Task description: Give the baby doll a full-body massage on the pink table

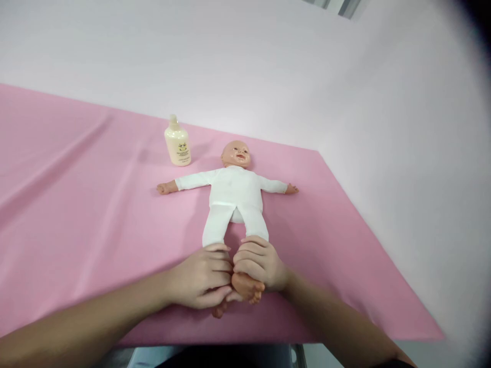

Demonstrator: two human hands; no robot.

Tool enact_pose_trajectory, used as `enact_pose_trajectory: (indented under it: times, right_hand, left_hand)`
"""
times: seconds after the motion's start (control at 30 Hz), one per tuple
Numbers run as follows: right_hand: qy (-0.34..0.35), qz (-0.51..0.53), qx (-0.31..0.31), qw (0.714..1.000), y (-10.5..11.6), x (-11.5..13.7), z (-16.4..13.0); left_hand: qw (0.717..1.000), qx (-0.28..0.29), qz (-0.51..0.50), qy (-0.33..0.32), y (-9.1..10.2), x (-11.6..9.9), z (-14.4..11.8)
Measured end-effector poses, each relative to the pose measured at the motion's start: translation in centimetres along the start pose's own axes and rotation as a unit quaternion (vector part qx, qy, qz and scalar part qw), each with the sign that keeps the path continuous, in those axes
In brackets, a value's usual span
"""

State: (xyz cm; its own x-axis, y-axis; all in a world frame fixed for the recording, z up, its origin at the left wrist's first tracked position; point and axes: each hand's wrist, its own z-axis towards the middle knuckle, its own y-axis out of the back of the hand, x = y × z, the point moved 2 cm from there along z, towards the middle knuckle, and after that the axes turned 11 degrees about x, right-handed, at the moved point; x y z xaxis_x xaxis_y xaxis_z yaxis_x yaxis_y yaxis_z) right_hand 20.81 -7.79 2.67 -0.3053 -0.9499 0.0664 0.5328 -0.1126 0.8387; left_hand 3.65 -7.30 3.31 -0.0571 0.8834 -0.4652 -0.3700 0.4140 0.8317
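A baby doll in a white cloth body lies on its back, head away from me and arms spread wide. My left hand is wrapped around the doll's lower leg on the left, with that foot partly showing below my fingers. Around the other lower leg, my right hand is closed, and the bare foot sticks out beneath it. The two hands are side by side, almost touching. My fingers hide both of the doll's ankles.
A pink cloth with some creases covers the table. Beyond the doll's outstretched arm on the left stands a cream-coloured bottle with a pale top. White wall or floor surrounds the table's far and right edges.
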Motion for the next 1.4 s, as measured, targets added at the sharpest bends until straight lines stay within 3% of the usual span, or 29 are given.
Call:
enact_pose_trajectory:
  times: [0.2,0.3,0.53,0.67,0.73,0.77,0.9,0.97,1.13,1.4]
  right_hand:
    - [-0.037,0.061,-0.010,0.997,0.2,0.2,0.3]
    - [-0.017,0.091,-0.021,0.995,0.5,0.4,0.5]
    - [0.030,0.106,-0.057,0.992,0.8,0.7,0.4]
    - [0.063,0.096,-0.051,0.992,1.2,0.9,0.3]
    - [0.061,0.103,-0.052,0.991,1.3,1.0,0.3]
    - [0.060,0.106,-0.057,0.991,1.4,1.0,0.3]
    - [0.064,0.113,-0.090,0.987,1.5,1.0,0.2]
    - [0.068,0.112,-0.105,0.986,1.5,1.0,0.2]
    - [0.078,0.092,-0.110,0.987,1.4,1.0,0.4]
    - [-0.012,-0.004,-0.111,0.994,1.1,-0.1,0.0]
  left_hand:
    - [1.000,-0.009,-0.003,0.001,-0.3,0.1,-0.1]
    - [0.999,-0.023,-0.027,-0.002,-0.2,0.0,-0.3]
    - [0.988,-0.019,-0.150,0.006,0.2,-0.4,-0.3]
    - [0.965,-0.031,-0.256,0.040,0.6,-0.6,-0.2]
    - [0.927,-0.022,-0.369,0.072,0.5,-0.5,-0.3]
    - [0.890,-0.011,-0.445,0.095,0.2,-0.4,-0.3]
    - [0.692,-0.002,-0.706,0.148,-1.1,0.1,-0.5]
    - [0.642,-0.021,-0.754,0.140,-1.5,0.4,-0.4]
    - [0.600,-0.052,-0.785,0.144,-1.6,0.6,0.0]
    - [0.550,-0.075,-0.820,0.136,-1.5,1.0,-0.2]
